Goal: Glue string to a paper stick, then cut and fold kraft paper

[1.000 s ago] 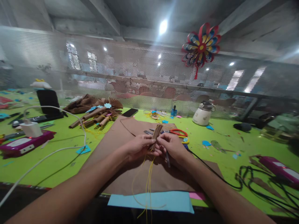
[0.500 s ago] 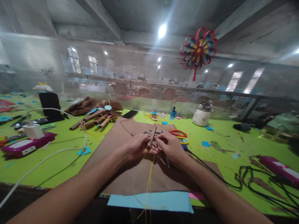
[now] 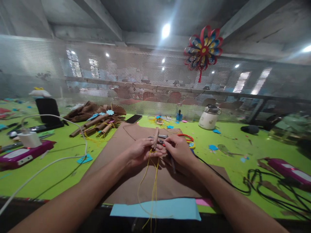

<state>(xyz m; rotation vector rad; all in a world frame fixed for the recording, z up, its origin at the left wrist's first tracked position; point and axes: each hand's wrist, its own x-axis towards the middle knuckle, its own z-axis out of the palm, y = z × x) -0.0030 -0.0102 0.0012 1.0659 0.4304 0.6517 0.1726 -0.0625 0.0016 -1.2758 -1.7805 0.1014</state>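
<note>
Nearest to me, a blue paper (image 3: 155,209) sticks out at the edge of the worktop (image 3: 65,176). Above it, yellow strings (image 3: 153,186) hang from a small folded brown piece (image 3: 155,138), which the grip of my left hand (image 3: 138,152) holds over a brown sheet (image 3: 114,171). My right hand (image 3: 179,148) is just beside it, the fingertips near together; whether this grip has something in it, I cannot tell. Behind are scissors (image 3: 186,137), then brown rolls (image 3: 91,124) to the left and a white jug (image 3: 208,120) to the right.
</note>
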